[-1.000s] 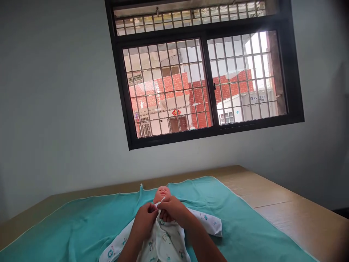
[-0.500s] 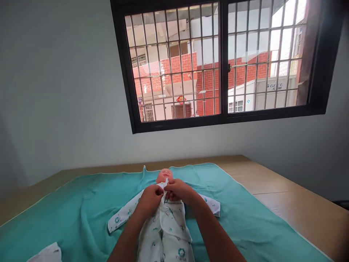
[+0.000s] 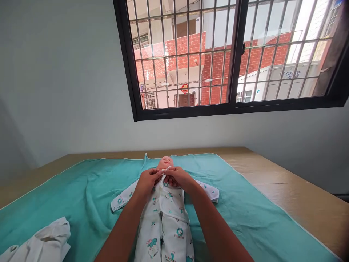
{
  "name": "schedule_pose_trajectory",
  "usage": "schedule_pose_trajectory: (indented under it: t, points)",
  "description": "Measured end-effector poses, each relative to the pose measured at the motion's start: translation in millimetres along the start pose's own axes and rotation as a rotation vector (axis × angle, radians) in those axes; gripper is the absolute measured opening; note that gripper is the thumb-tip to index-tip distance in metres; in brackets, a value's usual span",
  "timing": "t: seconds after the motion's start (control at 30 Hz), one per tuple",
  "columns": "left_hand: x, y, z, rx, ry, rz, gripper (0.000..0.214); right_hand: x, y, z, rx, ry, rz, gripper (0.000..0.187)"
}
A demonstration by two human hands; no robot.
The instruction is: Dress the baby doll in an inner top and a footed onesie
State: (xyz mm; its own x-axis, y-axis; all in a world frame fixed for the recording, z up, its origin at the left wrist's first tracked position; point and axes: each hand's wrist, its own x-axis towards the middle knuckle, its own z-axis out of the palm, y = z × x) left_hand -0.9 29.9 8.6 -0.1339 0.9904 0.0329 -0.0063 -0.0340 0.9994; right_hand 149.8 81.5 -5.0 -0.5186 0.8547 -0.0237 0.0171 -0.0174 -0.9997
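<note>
A baby doll (image 3: 165,161) lies on its back, dressed in a white printed baby top (image 3: 172,203) and matching trousers (image 3: 176,236). Both sleeves are spread out to the sides. Just below the doll's chin, my left hand (image 3: 147,182) pinches the neck edge of the top from the left. My right hand (image 3: 180,178) grips the same edge from the right, its fingers curled. A thin white end of cloth sticks up between my hands. My fingers hide the fastening at the neck, if there is one.
A teal cloth (image 3: 234,218) covers much of the wooden table (image 3: 283,178) under the doll. Crumpled white fabric (image 3: 51,236) lies at the lower left. Behind the table stand a grey wall (image 3: 68,80) and a dark-framed, barred window (image 3: 185,111).
The camera view has tilted down, showing more of the trousers and white fabric. My hands stay at the neck edge, fingertips closer together around the cloth.
</note>
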Motion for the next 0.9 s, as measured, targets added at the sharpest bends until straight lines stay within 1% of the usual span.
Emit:
schedule_pose_trajectory:
  t: [0.17, 0.37, 0.57, 0.8, 0.9]
  points:
    - [3, -5, 2.9, -0.014, 0.001, 0.025, 0.035, 3, 6, -1, 0.014, -0.016, -0.029, 0.030]
    - [5, -10, 3.3, -0.033, 0.010, 0.047, 0.030, 2, 5, -1, 0.030, -0.014, -0.003, 0.032]
    - [6, -13, 2.5, -0.061, 0.021, 0.064, 0.027, 2, 6, -1, 0.016, -0.016, -0.003, 0.030]
    - [6, -11, 3.1, -0.039, -0.013, 0.061, 0.024, 9, 12, -1, -0.084, -0.015, -0.042, 0.034]
    - [5, -10, 3.0, -0.013, -0.033, 0.066, 0.022, 10, 13, -2, -0.089, -0.020, -0.031, 0.038]
